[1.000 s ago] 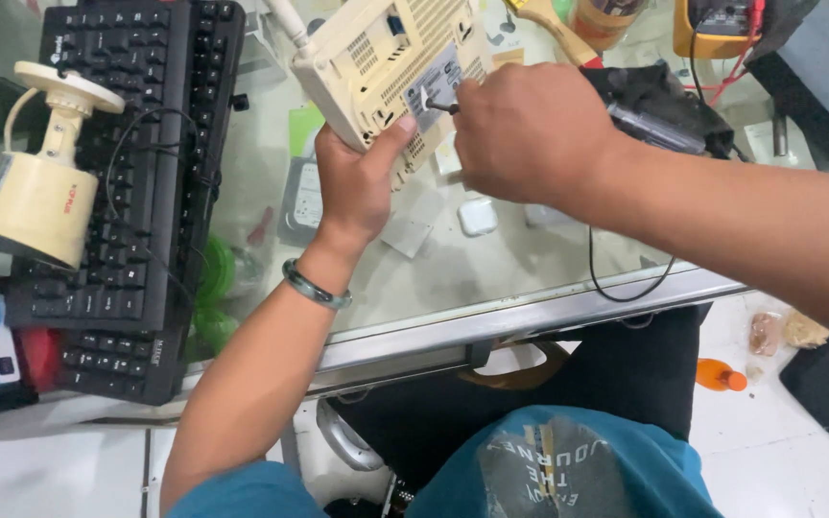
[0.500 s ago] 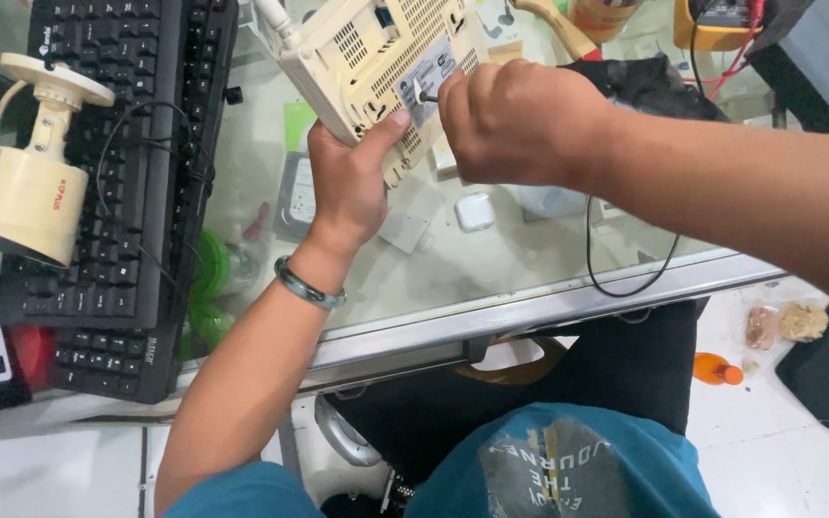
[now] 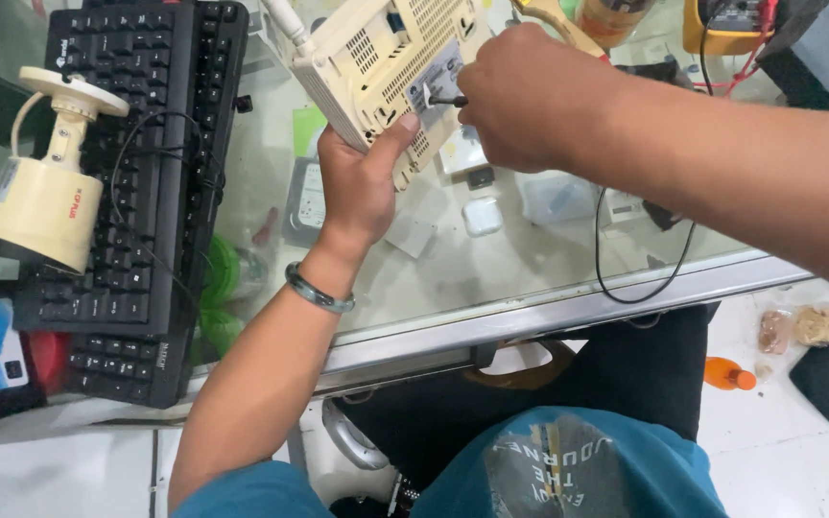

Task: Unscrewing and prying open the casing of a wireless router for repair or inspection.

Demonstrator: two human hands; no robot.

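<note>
My left hand [image 3: 362, 182] grips a cream-coloured router [image 3: 381, 58] from below, holding it tilted above the glass table [image 3: 530, 269] with its vented underside and label facing me. My right hand [image 3: 530, 101] is closed around a small screwdriver [image 3: 445, 100] whose dark tip touches the label area of the router. A white antenna sticks out at the router's upper left. A dark bracelet circles my left wrist.
A black keyboard [image 3: 136, 192] lies at the left with a cream security camera [image 3: 45, 192] on it. Small white boxes and a black cable [image 3: 626, 278] lie on the glass. A yellow multimeter [image 3: 731, 24] sits at the top right. An orange object [image 3: 729, 374] lies on the floor.
The view has shifted slightly, so the router and both hands sit further right. My right hand stays at the label with the screwdriver; the left grip is unchanged.
</note>
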